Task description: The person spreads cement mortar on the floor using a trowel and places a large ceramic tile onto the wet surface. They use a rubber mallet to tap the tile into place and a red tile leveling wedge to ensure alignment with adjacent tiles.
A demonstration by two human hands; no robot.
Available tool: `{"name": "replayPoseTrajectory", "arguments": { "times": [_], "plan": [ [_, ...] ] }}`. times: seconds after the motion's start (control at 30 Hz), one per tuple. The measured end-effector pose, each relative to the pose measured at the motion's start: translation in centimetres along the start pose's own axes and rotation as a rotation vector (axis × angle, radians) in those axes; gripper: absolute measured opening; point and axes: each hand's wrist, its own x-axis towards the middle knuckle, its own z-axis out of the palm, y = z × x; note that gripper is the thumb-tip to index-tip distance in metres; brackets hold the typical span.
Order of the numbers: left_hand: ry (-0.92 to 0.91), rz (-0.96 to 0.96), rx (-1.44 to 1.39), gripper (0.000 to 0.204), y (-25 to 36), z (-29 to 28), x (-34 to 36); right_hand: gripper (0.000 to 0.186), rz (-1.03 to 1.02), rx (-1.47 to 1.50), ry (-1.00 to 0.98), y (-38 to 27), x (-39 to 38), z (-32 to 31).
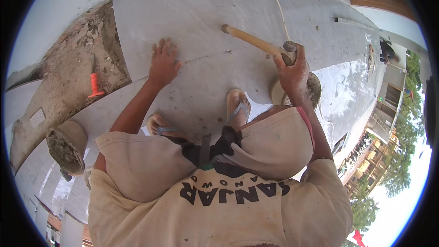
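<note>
While the left hand (165, 66) lies flat on a slab (196, 23) at ten o'clock, fingers slightly apart, apparently bracing the worker (228, 224), the right hand (294, 77), at two, clamps its fingers round a hammer (254, 40) at one, close to the head, seemingly for balance. I see an orange-handled tool (94, 84) lying on dirt (91, 41) at nine.

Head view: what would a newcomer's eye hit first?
Probably the orange-handled tool, bright against the bare rubble strip at the left. Next, the wooden-handled mallet, right of centre, gripped near its head by the right hand, its handle pointing to the upper left. Then the left hand, spread palm-down over the large grey floor tiles left of centre.
</note>
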Motion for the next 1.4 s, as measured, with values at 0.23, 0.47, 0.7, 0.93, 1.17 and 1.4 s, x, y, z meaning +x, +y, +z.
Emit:
{"name": "replayPoseTrajectory", "arguments": {
  "times": [0.23,0.47,0.7,0.93,1.17,1.4],
  "plan": [
    [-0.002,0.029,0.045,0.054,0.6,0.8,-0.6,0.041,0.065,-0.058,0.001,-3.0,-0.4,-4.6],
    [-0.008,0.049,0.015,0.054,0.8,0.8,-0.4,0.047,0.159,-0.169,0.296,7.1,-6.7,-2.2],
    [-0.014,0.000,-0.021,0.056,0.9,0.3,0.0,0.053,0.337,-0.115,0.269,3.7,-6.9,-1.6],
    [0.002,-0.041,-0.062,0.057,0.8,1.3,-0.6,0.043,0.179,-0.072,0.210,2.0,-5.4,-3.4],
    [-0.009,-0.041,-0.038,0.059,1.0,1.6,-0.5,0.044,-0.170,-0.202,-0.010,-1.7,2.6,-1.5],
    [-0.021,-0.075,-0.065,0.060,0.8,1.3,-0.3,0.046,-0.267,-0.240,-0.066,-6.2,5.0,-3.4]
  ]
}}
